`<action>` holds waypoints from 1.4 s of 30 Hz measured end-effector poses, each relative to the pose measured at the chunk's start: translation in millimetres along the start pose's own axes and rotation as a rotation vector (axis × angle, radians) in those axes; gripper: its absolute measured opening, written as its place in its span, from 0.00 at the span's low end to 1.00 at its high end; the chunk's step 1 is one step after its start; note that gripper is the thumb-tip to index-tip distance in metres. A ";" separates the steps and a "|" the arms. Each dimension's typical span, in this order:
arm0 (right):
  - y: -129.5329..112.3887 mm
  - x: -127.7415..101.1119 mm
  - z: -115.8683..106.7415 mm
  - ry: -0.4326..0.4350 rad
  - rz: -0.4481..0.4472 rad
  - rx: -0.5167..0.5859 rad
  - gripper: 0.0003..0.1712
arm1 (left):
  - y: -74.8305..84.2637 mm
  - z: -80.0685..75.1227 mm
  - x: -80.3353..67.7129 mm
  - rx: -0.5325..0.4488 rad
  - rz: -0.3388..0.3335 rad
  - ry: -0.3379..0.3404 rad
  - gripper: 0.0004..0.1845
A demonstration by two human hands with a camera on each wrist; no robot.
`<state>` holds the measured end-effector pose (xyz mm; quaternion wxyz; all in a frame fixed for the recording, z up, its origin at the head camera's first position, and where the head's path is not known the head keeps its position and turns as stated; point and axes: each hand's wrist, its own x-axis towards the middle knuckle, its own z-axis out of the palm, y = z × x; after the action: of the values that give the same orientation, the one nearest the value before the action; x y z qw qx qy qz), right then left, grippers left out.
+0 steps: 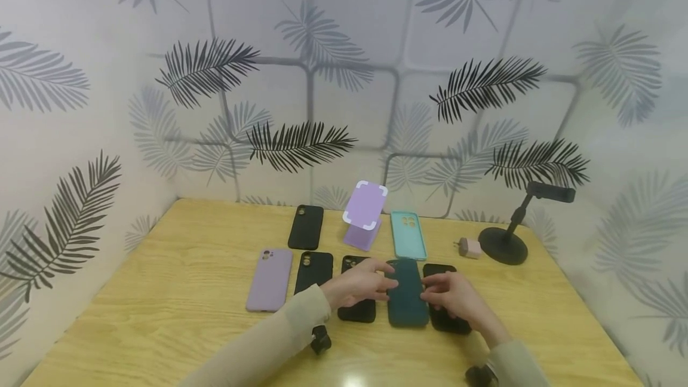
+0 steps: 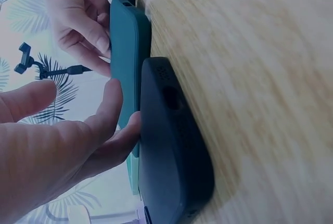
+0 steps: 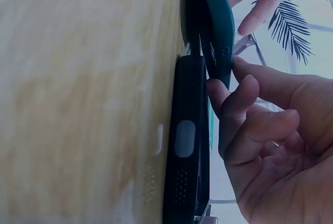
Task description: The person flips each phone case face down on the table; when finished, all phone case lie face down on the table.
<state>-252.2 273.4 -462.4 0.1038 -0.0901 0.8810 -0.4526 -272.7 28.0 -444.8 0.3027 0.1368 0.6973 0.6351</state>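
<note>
Item: dark teal phone case, matte, rounded corners, flat on the wooden table between two black cases. Its long axis runs away from us. Our left hand touches its left edge with relaxed fingertips; our right hand pinches its right edge with curled fingers, lifting that side slightly. Both hands flank it equally.
</note>
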 end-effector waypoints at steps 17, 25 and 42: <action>-1.5 9.2 1.1 0.013 -0.005 -0.135 0.14 | 0.8 0.0 -3.4 -0.016 -0.006 -0.005 0.30; -1.7 12.6 -8.8 -0.085 -0.014 0.018 0.22 | 4.0 -4.7 3.8 0.086 0.054 0.045 0.25; 7.6 55.2 -45.3 0.005 -0.133 0.006 0.20 | 18.1 2.1 60.6 0.068 0.110 0.249 0.19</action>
<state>-317.8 299.1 -448.4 0.0716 -0.1471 0.8720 -0.4613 -322.2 67.4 -442.4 0.1737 0.1053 0.7422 0.6387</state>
